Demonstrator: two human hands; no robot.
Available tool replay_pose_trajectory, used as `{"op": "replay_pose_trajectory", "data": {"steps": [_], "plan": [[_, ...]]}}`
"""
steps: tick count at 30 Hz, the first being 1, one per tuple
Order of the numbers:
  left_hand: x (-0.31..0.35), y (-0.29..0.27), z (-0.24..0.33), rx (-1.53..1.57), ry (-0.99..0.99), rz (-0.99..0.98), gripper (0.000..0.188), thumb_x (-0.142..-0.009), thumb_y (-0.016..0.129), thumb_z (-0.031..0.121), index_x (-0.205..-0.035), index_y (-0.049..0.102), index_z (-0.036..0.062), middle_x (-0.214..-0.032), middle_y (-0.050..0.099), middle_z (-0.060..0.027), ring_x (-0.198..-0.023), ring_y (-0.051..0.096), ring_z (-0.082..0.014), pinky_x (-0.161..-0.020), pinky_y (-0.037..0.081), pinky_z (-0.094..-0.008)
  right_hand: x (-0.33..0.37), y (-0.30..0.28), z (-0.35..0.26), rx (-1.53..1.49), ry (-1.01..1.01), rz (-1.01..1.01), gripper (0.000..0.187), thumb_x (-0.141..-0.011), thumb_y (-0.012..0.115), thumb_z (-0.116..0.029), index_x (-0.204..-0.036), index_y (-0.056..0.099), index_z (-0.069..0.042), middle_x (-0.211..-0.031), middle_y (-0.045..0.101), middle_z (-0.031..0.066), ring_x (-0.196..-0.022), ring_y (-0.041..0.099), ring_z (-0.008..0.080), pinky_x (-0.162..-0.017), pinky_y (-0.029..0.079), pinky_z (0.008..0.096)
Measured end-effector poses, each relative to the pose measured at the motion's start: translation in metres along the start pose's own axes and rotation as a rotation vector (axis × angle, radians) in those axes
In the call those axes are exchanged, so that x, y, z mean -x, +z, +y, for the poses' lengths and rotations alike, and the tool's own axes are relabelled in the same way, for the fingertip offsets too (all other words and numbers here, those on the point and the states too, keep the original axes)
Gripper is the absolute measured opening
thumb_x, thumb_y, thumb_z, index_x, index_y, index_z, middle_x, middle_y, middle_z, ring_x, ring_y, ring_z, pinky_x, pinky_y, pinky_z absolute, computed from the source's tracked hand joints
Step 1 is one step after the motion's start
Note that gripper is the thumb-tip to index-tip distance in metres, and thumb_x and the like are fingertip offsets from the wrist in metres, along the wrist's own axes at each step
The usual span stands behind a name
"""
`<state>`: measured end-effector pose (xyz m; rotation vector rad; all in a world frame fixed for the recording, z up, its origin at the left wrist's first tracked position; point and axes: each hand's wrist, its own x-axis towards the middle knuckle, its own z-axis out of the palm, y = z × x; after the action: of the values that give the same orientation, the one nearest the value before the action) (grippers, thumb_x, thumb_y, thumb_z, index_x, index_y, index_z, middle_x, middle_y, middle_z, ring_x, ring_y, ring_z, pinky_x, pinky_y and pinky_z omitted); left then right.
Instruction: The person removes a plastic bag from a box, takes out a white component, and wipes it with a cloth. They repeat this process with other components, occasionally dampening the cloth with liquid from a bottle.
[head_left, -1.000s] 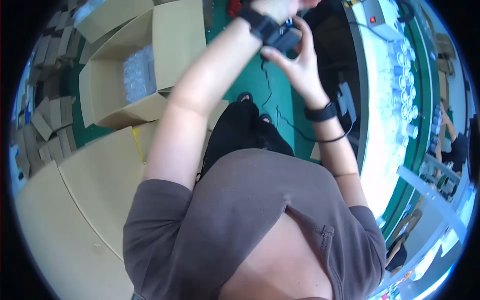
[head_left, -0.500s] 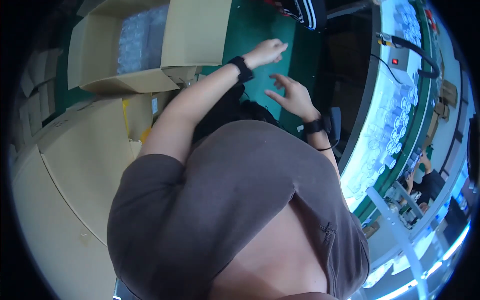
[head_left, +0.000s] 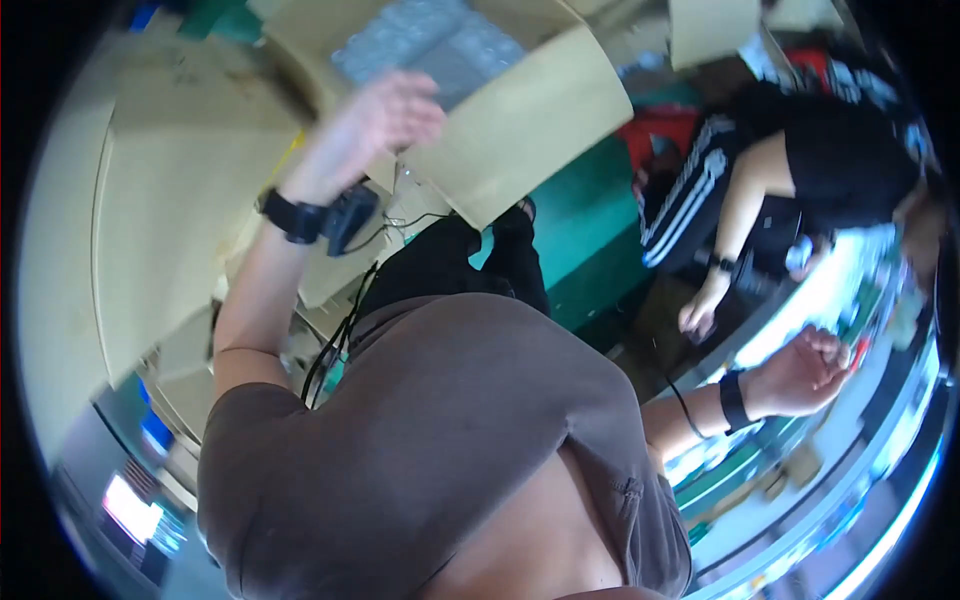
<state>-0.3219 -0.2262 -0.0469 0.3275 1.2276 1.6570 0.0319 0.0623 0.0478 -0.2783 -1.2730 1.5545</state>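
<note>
My left hand [head_left: 375, 125] is raised in front of the open cardboard box [head_left: 520, 110]. It is blurred by motion, its fingers loosely bent and apart, with nothing visible in it. Clear plastic-looking pieces [head_left: 425, 40] fill the box behind it. Out to the right, my right hand [head_left: 800, 375] is held over the lit bench side, palm up with loosely curled fingers and no object seen in it. A small red item [head_left: 858, 355] shows beside its fingertips; whether they touch cannot be made out. Each wrist carries a black band, and a dark block [head_left: 350, 218] hangs at the left one.
A co-worker in black [head_left: 840, 150] leans at the upper right, one hand [head_left: 703, 305] reaching low toward the bench. Large cardboard cartons [head_left: 190, 200] stand along my left. Green floor [head_left: 590, 235] shows between the box and the co-worker. Thin black cables [head_left: 335, 345] hang by my left side.
My hands have moved apart, the left toward the box and the right out to the bench side. My view has swung, bringing the co-worker into fuller sight.
</note>
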Motion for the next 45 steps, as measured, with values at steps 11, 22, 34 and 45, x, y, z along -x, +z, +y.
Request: {"op": "replay_pose_trajectory", "data": {"steps": [11,22,34,45], "plan": [[0.120,-0.043,0.026,0.268,0.294,0.610,0.038,-0.087,0.034,0.030,-0.111,0.042,0.0016,-0.100,0.051,-0.0125,-0.093,0.048,-0.0206,-0.083,0.038,-0.0330,-0.128,0.211,0.261,0.376,0.438,-0.877,0.027,-0.084,0.043,-0.014,-0.104,0.048,0.003,-0.082,0.056,0.0096,-0.069,0.055,0.0141,-0.062,0.045,0.0225],[-0.226,-0.178,-0.109,-0.520,-0.281,1.013,0.051,-0.075,0.048,0.033,-0.115,0.038,0.0030,-0.108,0.047,-0.0174,-0.102,0.044,-0.0280,-0.088,0.034,-0.0356,-0.069,0.241,0.633,1.289,0.193,-1.766,0.060,-0.067,0.052,-0.017,-0.123,0.032,-0.009,-0.099,0.054,0.0147,-0.083,0.055,0.0223,-0.069,0.045,0.0335],[-0.287,-0.211,-0.266,-1.224,-0.860,0.780,0.048,-0.071,0.054,0.029,-0.112,0.043,0.0069,-0.110,0.046,-0.0154,-0.106,0.039,-0.0319,-0.086,0.033,-0.0417,0.007,0.101,0.810,1.145,-0.381,-2.216,0.021,-0.071,0.044,-0.013,-0.086,0.059,-0.011,-0.095,0.055,0.0072,-0.091,0.052,0.0247,-0.078,0.040,0.0388],[-0.271,-0.210,-0.245,-1.020,-0.784,0.960,0.019,-0.071,0.049,0.014,-0.086,0.058,0.0077,-0.090,0.057,-0.0130,-0.088,0.052,-0.0271,-0.074,0.040,-0.0360,-0.013,0.201,0.701,1.430,0.132,-1.812,0.022,-0.072,0.051,-0.024,-0.086,0.058,-0.009,-0.091,0.056,0.0109,-0.084,0.054,0.0280,-0.075,0.039,0.0393]]}}
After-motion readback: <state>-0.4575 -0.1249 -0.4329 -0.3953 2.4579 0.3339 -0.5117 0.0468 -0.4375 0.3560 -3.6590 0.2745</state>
